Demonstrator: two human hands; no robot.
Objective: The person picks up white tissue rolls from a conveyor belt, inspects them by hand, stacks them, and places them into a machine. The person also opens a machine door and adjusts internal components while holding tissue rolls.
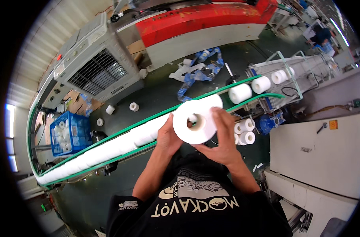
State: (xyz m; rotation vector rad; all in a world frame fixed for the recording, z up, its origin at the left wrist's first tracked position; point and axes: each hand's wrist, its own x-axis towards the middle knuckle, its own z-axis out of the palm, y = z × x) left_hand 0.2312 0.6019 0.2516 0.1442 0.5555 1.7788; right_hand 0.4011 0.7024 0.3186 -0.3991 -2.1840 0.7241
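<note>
Both hands held one white paper roll [194, 122] up at chest height, hollow core facing the camera. Left hand [168, 136] cupped its left side, right hand [223, 138] wrapped its right edge, fingers pressed on. Roll was lifted off the green-railed conveyor [120, 144], not set anywhere yet. Beyond, more rolls [240, 93] sat on the line; loose rolls [134, 106] and a blue crate [69, 134] lay on the floor.

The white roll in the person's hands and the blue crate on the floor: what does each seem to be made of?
White roll: likely soft tissue paper, matte, wound in layers around a hollow core. Blue crate: probably rigid plastic, with slightly glossy lattice walls.
</note>
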